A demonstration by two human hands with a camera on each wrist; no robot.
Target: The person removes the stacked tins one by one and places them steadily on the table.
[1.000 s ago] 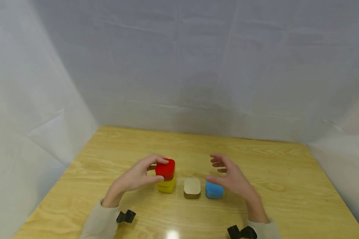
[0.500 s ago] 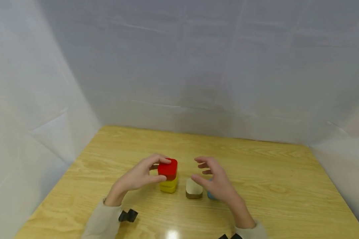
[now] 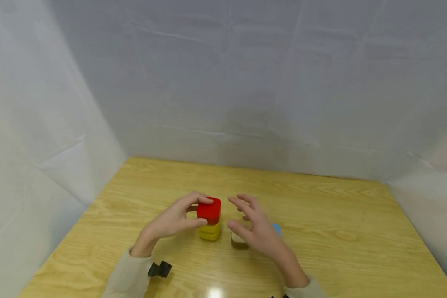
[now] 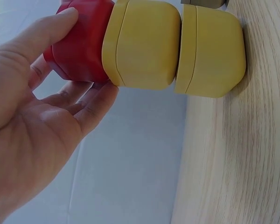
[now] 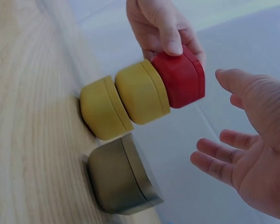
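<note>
your left hand (image 3: 173, 221) pinched the red block (image 3: 209, 210) on top of the yellow blocks (image 3: 210, 231) on the surface (image 3: 342, 244). your right hand (image 3: 256, 231), fingers spread and empty, hovered over the gold block (image 3: 237, 241); grasping it looked next, calling for a clean pinch.

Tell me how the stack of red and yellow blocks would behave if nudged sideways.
Probably tippy: the stack stands three blocks high on a narrow base. The rounded, glossy blocks may slide apart. The left hand gripping the red block likely steadies it.
</note>
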